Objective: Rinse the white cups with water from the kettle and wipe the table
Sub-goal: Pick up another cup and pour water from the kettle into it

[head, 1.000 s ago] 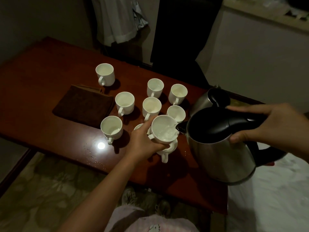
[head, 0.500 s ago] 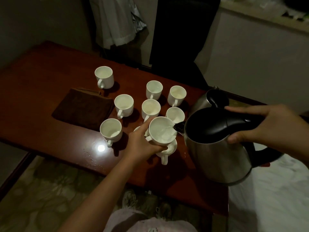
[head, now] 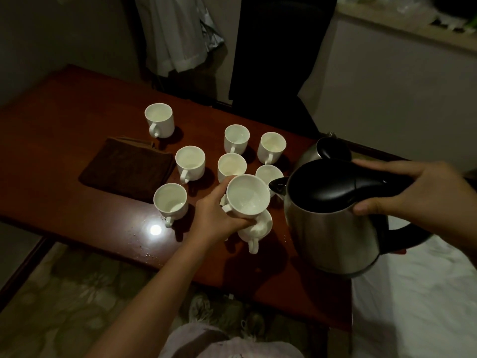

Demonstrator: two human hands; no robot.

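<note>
Now the left hand [head: 216,215] grips a white cup [head: 247,196] lifted above the surface [head: 64,202], mouth tipped toward the kettle [head: 333,218]. The right hand [head: 413,192] clasps the kettle's handle and lid, spout [head: 277,186] just beside the cup's right rim.

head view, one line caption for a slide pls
Left hand holds a white cup beside the spout of a kettle gripped by the right hand.
</note>
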